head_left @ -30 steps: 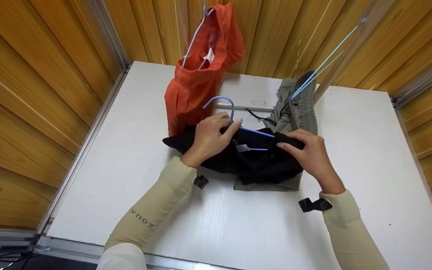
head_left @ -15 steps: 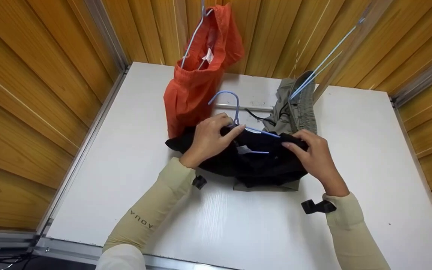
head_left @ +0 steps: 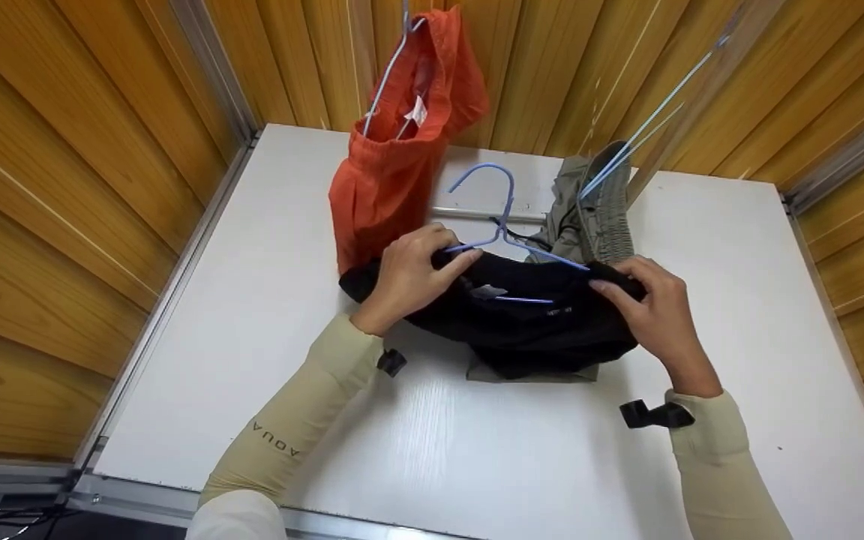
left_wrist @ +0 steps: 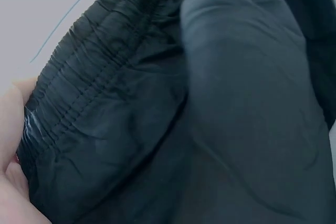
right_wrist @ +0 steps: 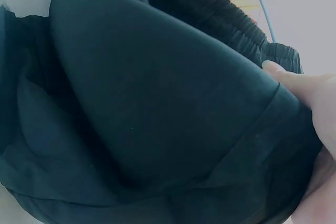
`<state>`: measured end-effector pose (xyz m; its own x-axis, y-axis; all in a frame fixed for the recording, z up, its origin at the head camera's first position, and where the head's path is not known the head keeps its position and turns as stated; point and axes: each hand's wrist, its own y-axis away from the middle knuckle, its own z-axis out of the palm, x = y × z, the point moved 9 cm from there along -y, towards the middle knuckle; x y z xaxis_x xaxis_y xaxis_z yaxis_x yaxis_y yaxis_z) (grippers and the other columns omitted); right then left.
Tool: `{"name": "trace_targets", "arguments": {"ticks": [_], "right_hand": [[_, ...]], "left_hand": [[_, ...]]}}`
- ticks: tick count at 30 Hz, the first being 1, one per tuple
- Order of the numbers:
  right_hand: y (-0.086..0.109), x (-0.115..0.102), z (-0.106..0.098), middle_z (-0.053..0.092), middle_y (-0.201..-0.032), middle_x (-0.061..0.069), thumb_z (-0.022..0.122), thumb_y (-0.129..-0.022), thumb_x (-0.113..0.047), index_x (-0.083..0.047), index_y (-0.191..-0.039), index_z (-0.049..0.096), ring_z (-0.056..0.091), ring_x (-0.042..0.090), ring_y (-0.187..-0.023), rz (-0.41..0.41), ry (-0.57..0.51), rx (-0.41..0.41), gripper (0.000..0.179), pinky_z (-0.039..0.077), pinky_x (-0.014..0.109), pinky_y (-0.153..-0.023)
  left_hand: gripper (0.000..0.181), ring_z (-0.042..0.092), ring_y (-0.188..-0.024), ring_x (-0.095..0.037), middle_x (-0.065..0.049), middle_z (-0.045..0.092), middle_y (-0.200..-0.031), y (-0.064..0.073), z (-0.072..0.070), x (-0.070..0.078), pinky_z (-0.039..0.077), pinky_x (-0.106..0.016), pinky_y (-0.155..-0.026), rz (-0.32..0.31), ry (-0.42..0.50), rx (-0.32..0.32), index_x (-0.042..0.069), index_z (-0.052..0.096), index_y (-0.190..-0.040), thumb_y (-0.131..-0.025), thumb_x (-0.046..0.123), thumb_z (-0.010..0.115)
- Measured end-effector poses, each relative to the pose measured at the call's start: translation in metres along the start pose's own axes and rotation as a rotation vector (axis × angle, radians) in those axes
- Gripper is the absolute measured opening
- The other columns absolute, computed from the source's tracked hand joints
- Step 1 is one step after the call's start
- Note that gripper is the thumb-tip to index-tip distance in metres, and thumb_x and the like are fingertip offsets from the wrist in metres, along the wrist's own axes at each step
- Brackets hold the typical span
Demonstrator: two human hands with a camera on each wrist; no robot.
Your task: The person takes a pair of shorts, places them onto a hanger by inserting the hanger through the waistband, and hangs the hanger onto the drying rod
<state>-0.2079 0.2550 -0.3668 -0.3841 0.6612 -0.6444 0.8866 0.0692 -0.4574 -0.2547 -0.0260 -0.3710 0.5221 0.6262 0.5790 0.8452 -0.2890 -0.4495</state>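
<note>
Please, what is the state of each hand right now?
Left hand: holding the black garment by one side.
Right hand: holding the same garment by its other side.

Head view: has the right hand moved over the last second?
Yes. Against the white table, the right hand has shifted to the right, toward the table's right edge.

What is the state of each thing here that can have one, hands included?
Left hand: gripping the black garment.
Right hand: gripping the same garment.
Black garment: held, top open.
Blue hanger: partly inside the black garment, hook free.
Orange garment: hanging, waist open.
Grey garment: light blue hanger inserted.
</note>
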Motion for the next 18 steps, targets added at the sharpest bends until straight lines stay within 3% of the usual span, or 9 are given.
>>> {"name": "trace_targets", "arguments": {"ticks": [5, 11, 18], "right_hand": [[0.001, 0.003, -0.007, 0.067, -0.085, 0.008, 0.077, -0.081, -0.007, -0.006, -0.085, 0.069, 0.054, -0.003, -0.081, 0.009, 0.001, 0.015, 0.008, 0.039, 0.013, -0.076], [0.003, 0.005, -0.012, 0.068, -0.088, -0.003, 0.076, -0.082, -0.006, -0.004, -0.087, 0.071, 0.057, -0.004, -0.084, 0.012, -0.015, 0.024, 0.008, 0.039, 0.011, -0.079], [0.004, 0.003, -0.018, 0.067, -0.088, -0.007, 0.076, -0.081, -0.004, -0.004, -0.087, 0.072, 0.057, -0.005, -0.085, 0.015, -0.024, 0.044, 0.007, 0.039, 0.01, -0.079]], "left_hand": [[0.03, 0.059, -0.076, -0.015, 0.0, 0.063, -0.08, 0.0, -0.003, -0.001, 0.049, -0.029, -0.071, 0.0, 0.026, 0.016, 0.013, 0.068, -0.084, -0.09, 0.042, 0.066], [0.026, 0.058, -0.075, -0.014, 0.0, 0.062, -0.08, 0.002, -0.005, -0.003, 0.048, -0.029, -0.069, 0.001, 0.038, 0.019, 0.013, 0.068, -0.084, -0.09, 0.038, 0.066], [0.018, 0.056, -0.069, -0.015, -0.001, 0.059, -0.077, 0.005, -0.008, -0.001, 0.046, -0.029, -0.062, 0.043, -0.05, 0.04, 0.012, 0.066, -0.083, -0.092, 0.028, 0.064]]}}
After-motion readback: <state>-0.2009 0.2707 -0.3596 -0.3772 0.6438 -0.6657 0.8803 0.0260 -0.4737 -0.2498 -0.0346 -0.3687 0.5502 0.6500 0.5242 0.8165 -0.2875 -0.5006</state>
